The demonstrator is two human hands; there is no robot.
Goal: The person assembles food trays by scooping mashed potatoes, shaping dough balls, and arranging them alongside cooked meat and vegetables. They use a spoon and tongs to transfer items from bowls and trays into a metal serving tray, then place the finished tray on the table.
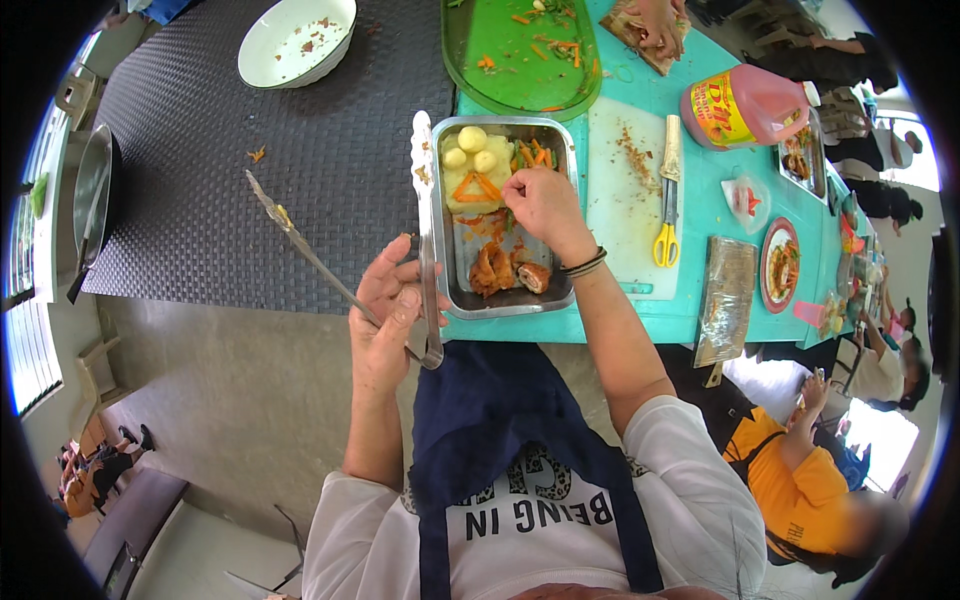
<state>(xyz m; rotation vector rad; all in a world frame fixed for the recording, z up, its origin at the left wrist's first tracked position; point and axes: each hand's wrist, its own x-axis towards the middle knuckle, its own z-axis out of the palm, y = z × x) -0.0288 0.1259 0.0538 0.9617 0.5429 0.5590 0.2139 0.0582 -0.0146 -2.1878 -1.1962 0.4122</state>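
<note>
My left hand [384,322] is closed around a pair of metal tongs [318,262], their two arms spread wide, one lying along the tray's left side. Over the metal tray [510,307] my right hand [546,208] has its fingers pinched together beside carrot strips [485,186]; whatever is between the fingertips is hidden. The strips lie in a triangle on a pale yellow layer. Above them sit several pale round balls [473,139], with mixed cut vegetables [535,153] to their right. Browned meat rolls [492,270] are at the tray's near end.
A white cutting board [625,225] right of the tray bears yellow-handled scissors [667,240] and a knife with a wrapped handle [671,150]. Beyond are a green tray [480,90], a white bowl [285,75] and a large pink jug [745,105]. Another person's hand [660,28] works at far right.
</note>
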